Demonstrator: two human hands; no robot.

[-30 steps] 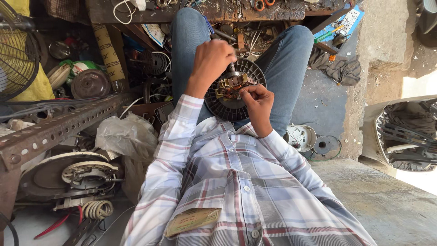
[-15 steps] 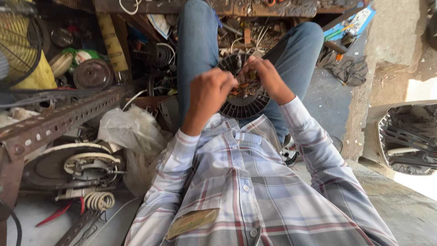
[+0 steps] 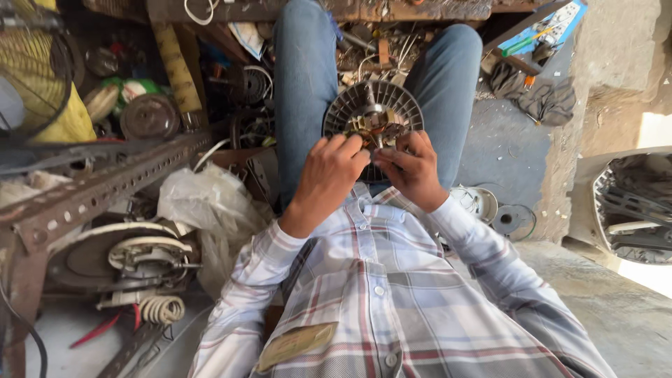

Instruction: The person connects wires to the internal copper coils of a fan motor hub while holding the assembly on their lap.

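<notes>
- Evidently, the step in hand was fine work at the hub of the round finned motor part (image 3: 373, 115), which rested on the lap between the jeans-clad knees, upper centre of the frame.
- Left hand (image 3: 329, 175) was curled, fingertips pinching at the copper windings (image 3: 369, 128).
- Right hand (image 3: 414, 170) was closed likewise, gripping the part's near edge.
- Any next move seemingly called for a steady, delicate pinch.

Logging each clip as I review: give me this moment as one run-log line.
left hand: fingertips on motor part | right hand: gripping motor part | round finned motor part: on lap between knees | plastic bag: beside left leg
</notes>
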